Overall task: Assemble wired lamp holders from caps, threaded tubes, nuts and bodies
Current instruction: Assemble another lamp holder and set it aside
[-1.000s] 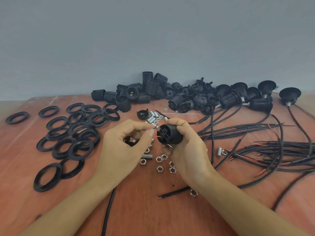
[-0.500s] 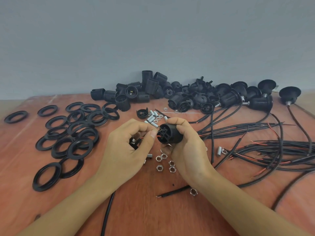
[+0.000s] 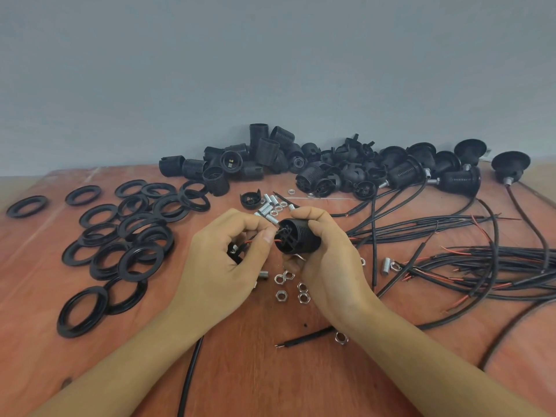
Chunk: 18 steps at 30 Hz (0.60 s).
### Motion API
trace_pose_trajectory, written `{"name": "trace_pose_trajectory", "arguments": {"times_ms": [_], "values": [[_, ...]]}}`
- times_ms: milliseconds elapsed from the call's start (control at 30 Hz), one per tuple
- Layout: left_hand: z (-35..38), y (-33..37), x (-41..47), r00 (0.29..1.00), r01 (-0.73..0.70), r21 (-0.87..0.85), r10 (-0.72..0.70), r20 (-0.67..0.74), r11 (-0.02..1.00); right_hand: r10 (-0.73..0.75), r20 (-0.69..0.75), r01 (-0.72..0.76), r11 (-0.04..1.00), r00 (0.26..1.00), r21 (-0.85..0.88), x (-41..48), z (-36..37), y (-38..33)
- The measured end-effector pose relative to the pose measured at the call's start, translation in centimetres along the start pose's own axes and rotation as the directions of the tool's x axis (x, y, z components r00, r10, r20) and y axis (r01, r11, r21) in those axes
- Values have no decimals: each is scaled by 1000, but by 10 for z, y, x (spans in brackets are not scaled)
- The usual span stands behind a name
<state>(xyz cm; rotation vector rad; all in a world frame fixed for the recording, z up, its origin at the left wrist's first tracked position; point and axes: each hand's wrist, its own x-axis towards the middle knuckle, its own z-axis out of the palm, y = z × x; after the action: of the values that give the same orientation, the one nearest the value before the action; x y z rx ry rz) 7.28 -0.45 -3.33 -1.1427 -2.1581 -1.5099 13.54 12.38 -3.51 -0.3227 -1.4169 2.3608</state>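
Head view: right hand (image 3: 329, 266) fingers curl round a lamp body (image 3: 298, 239). Left hand (image 3: 221, 267) fingers pinch its red wire (image 3: 255, 241), nuts (image 3: 281, 294) below

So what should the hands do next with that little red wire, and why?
Probably push the tip of the thin red wire into the slotted end of the round black plastic lamp holder body. The left hand pinches the wire right beside that end, and the right hand grips the body.

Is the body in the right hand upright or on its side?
On its side: the body lies horizontal in the right hand, wired end toward the left hand.
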Motion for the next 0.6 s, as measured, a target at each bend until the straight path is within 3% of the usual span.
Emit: {"name": "trace_pose_trajectory", "arguments": {"times_ms": [167, 333, 600], "values": [[-1, 0, 0, 1000, 14, -3, -14, 8, 1000, -37, 15, 38, 992, 999, -118, 1, -2, 3], [0, 0, 0, 999, 46, -1, -46, 15, 999, -160, 70, 173, 952, 985, -252, 2, -8, 9], [1, -2, 0, 994, 104, -40, -103, 21, 994, -252, 145, 287, 897, 957, -335, 1, -7, 9]]}}
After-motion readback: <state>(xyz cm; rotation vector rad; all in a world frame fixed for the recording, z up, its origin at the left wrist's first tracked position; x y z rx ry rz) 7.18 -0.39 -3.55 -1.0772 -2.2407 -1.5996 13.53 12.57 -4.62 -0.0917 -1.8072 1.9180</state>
